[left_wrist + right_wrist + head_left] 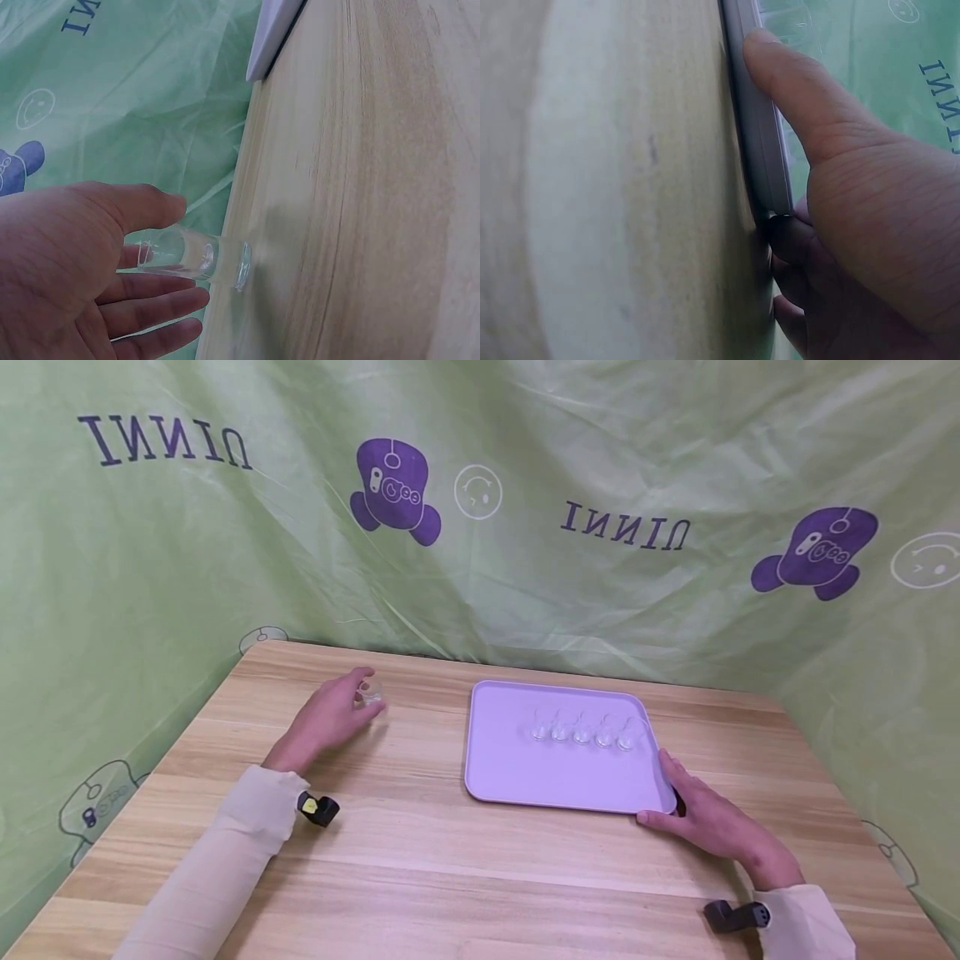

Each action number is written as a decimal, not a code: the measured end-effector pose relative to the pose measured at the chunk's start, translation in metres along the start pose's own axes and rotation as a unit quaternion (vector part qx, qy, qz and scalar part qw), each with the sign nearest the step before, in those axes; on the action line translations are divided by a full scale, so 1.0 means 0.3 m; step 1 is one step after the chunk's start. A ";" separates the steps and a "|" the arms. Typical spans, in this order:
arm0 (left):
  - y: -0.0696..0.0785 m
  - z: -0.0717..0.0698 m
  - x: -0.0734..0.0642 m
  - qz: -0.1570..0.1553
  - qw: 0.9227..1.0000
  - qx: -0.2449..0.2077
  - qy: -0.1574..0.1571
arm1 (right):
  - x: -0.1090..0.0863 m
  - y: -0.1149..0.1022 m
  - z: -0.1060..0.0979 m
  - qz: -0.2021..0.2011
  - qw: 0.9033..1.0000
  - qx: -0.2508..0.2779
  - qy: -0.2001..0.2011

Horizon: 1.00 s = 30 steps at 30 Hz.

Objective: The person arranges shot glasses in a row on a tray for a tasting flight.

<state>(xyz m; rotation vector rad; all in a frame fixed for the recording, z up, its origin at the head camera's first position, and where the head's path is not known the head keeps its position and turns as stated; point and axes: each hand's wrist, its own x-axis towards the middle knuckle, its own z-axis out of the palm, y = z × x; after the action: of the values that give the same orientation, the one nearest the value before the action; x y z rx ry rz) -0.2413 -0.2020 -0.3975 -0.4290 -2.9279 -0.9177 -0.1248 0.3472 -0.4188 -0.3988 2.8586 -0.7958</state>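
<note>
A small clear glass (180, 253) stands on the table at the back left. My left hand (333, 714) is around it, thumb on one side and fingers on the other; a gap shows between thumb and glass in the left wrist view. The fingers (154, 311) are fairly straight. Right of centre lies a lilac tray (510, 781). My right hand (708, 814) grips its near right corner, thumb (802, 82) along the front side and fingers curled at the right side. A row of several clear glasses (582, 732) stands on the tray.
The wooden table (420, 877) has its back edge against a green printed cloth (525, 593), which also hangs at both sides. A black wrist camera (321, 810) sits on the left sleeve, another camera (735, 916) on the right.
</note>
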 end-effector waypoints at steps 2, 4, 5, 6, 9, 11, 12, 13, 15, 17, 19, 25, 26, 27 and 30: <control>-0.003 0.000 0.000 0.000 1.000 0.000 0.000 | 0.000 -0.001 0.000 0.000 1.000 0.000 0.001; -0.007 0.002 0.000 0.001 1.000 0.002 0.001 | 0.000 -0.002 0.000 0.001 1.000 -0.001 0.000; -0.009 0.002 0.000 0.002 1.000 0.003 0.002 | 0.000 -0.002 0.000 0.001 1.000 -0.001 -0.001; -0.011 0.004 0.001 0.003 1.000 0.003 0.003 | 0.000 -0.002 0.000 0.001 1.000 0.000 -0.001; -0.017 0.007 0.002 0.005 1.000 0.002 0.003 | 0.001 -0.001 0.000 0.000 1.000 0.001 -0.002; -0.019 0.009 0.003 0.006 1.000 0.000 0.002 | 0.001 -0.001 0.000 0.000 1.000 0.001 -0.002; -0.019 0.010 0.004 0.006 1.000 -0.002 0.002 | 0.001 -0.001 0.000 0.000 1.000 0.001 -0.003; -0.018 0.010 0.004 0.006 1.000 -0.002 0.001 | 0.001 -0.001 -0.001 -0.001 1.000 0.001 -0.002; -0.018 0.011 0.006 0.005 1.000 -0.002 -0.001 | 0.000 -0.001 -0.002 0.000 1.000 0.001 -0.002; -0.017 0.013 0.008 0.004 1.000 -0.001 -0.003 | 0.000 0.000 -0.003 0.000 1.000 0.001 -0.003; -0.016 0.014 0.009 0.004 1.000 -0.001 -0.002 | 0.000 0.000 -0.003 -0.002 1.000 0.002 -0.003; -0.014 0.012 0.010 0.012 1.000 0.003 0.004 | -0.002 0.001 -0.004 -0.004 1.000 0.001 -0.001; -0.014 0.012 0.010 0.013 1.000 0.004 0.004 | -0.002 0.001 -0.004 -0.004 1.000 0.000 -0.001; -0.015 0.012 0.009 0.015 1.000 0.005 0.005 | -0.002 0.001 -0.004 -0.003 1.000 -0.001 -0.002; -0.016 0.012 0.008 0.021 1.000 0.005 0.006 | -0.003 0.001 -0.004 -0.002 1.000 -0.002 -0.002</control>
<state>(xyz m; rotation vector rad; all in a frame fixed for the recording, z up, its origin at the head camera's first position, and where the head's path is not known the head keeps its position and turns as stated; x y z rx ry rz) -0.2448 -0.2031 -0.4027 -0.4810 -2.9005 -0.8978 -0.1243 0.3482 -0.4177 -0.4060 2.8567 -0.7887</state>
